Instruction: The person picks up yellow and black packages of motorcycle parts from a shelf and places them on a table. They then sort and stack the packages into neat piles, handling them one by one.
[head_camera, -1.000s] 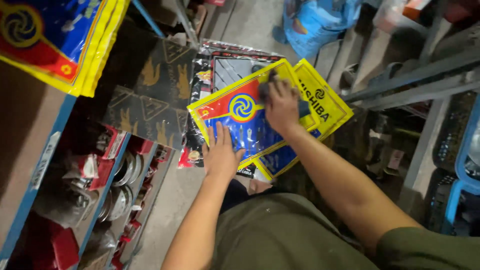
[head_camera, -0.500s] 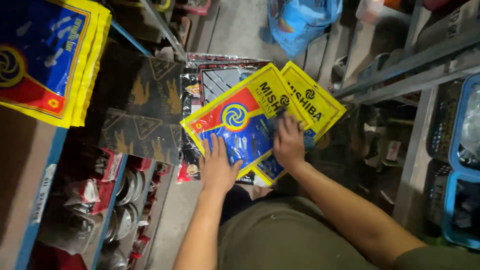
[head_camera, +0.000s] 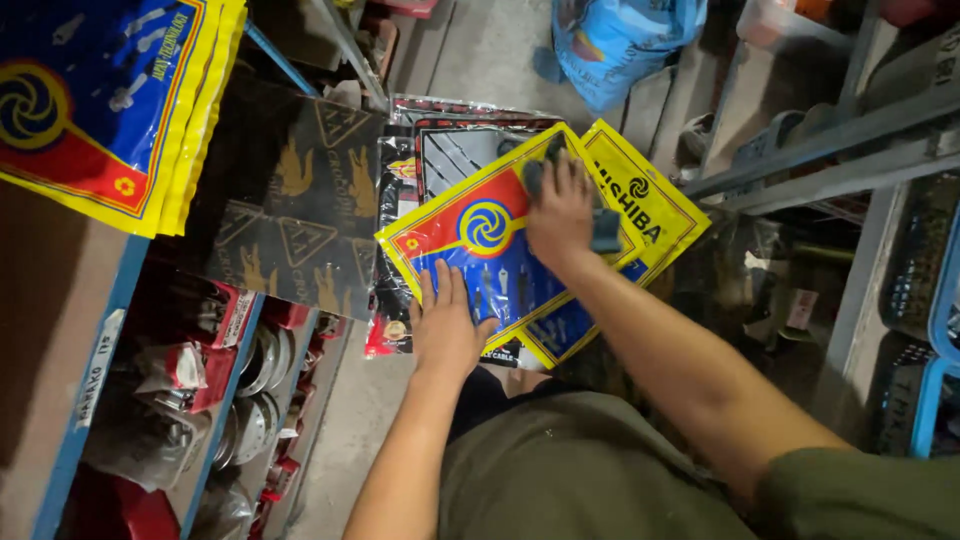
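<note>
Left hand (head_camera: 447, 330): arm straight out from the body, palm down, fingers together and flat on the lower edge of the top yellow packet (head_camera: 478, 250). Grips nothing, just presses.

Right hand (head_camera: 562, 205): arm comes in from the lower right, reaches further out than the left. Palm down, fingers spread over a dark grey cloth (head_camera: 590, 215) that lies on the upper right part of the same packet. Cloth sticks out beside the hand on the right and above the fingertips. Cannot tell if the fingers pinch the cloth or only press it.

Packet location: on a stack in front of the knees, tilted diagonally, between the blue shelf (head_camera: 95, 350) on the left and the grey metal rack (head_camera: 850, 150) on the right.

Counts:
- yellow packets in the stack: 2 visible, the second one (head_camera: 650, 205) peeks out right and below the top one
- dark packets (head_camera: 455, 150) under them: at least 2, exact count unclear
- black sheets (head_camera: 300, 210) leaning at the shelf: 1 seen
- yellow packets (head_camera: 110, 100) hanging top left: several layered, edge count unclear
- blue bag (head_camera: 620, 40) on the floor at the top: 1
- cloth: 1
</note>
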